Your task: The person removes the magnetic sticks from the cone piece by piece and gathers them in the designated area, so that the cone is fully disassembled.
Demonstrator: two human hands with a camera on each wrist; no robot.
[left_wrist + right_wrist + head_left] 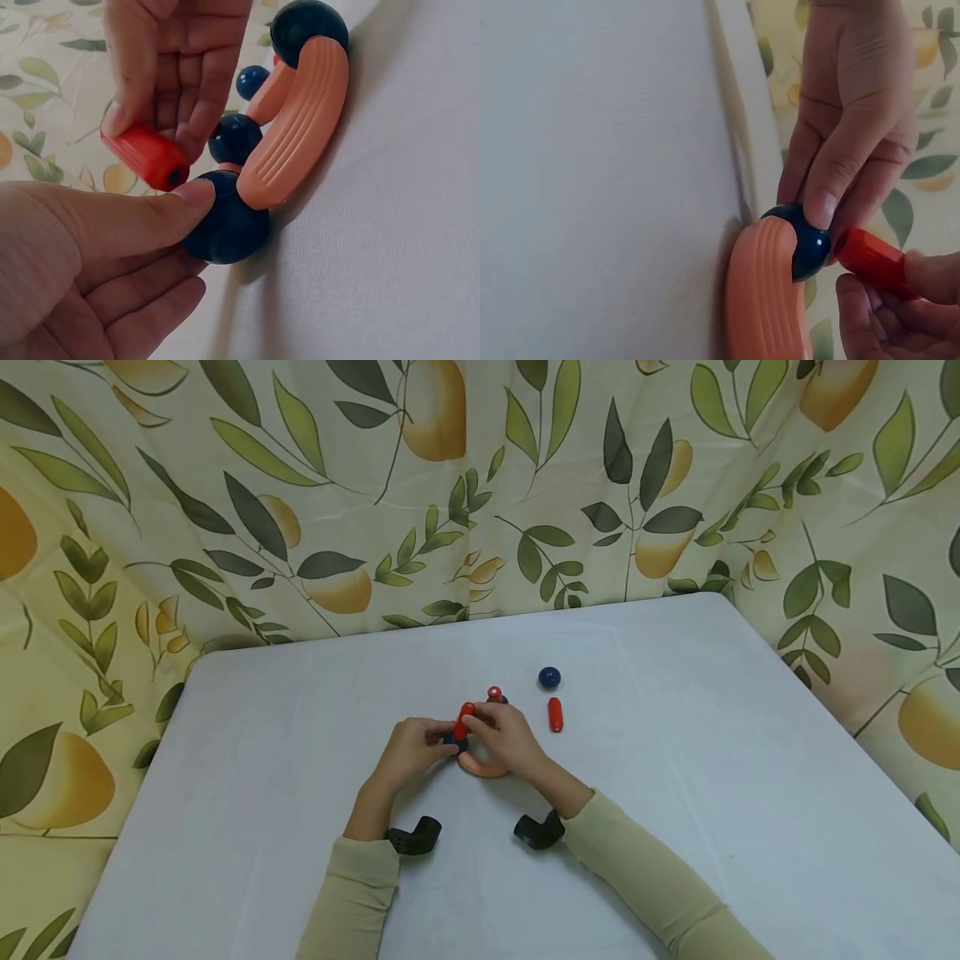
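Note:
My left hand [411, 750] pinches a dark blue ball [225, 232] between thumb and fingers. One end of a ridged, curved orange piece [300, 127] joins that ball, and its other end meets another dark ball [310, 30]. With thumb and fingers my right hand [512, 739] grips a short red rod [879, 262], tilted. The rod's holed end is close to the pinched ball in the right wrist view. Farther back in the joined pieces, a second red rod [494, 693] stands up by a blue ball, partly hidden by the right hand.
A loose blue ball [550, 677] and a loose red rod [555, 714] lie on the white table [675, 760], right of the hands. Black wrist devices, left [416, 837] and right [538, 832], sit by the sleeves. A leaf-and-fruit patterned curtain [420, 527] hangs behind the table.

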